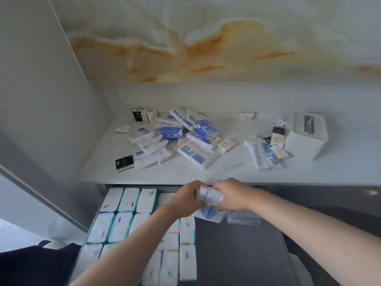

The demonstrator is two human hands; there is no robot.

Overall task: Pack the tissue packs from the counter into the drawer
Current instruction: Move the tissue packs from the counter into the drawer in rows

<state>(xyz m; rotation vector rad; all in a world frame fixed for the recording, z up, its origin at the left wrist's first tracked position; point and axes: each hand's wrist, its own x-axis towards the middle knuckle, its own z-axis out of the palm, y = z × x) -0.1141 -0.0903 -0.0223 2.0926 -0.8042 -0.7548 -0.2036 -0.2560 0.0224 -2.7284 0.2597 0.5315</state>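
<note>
You are holding both hands together over the open drawer [243, 254], just below the front edge of the counter [226, 172]. Your left hand [186, 196] and right hand [233, 195] are both gripping one white-and-blue tissue pack [209, 196] between them, fingers curled around its ends; the pack is blurred, so finer detail cannot be told. A second blue-printed pack [208, 214] is showing directly beneath the hands, though you cannot tell whether either hand is touching it. The left half of the drawer is holding rows of white tissue packs [126, 211] standing side by side; the right half is showing bare dark floor. Loose tissue packs [191, 139] are lying scattered across the counter, with a white tissue box [305, 135] sitting at the right end.
</note>
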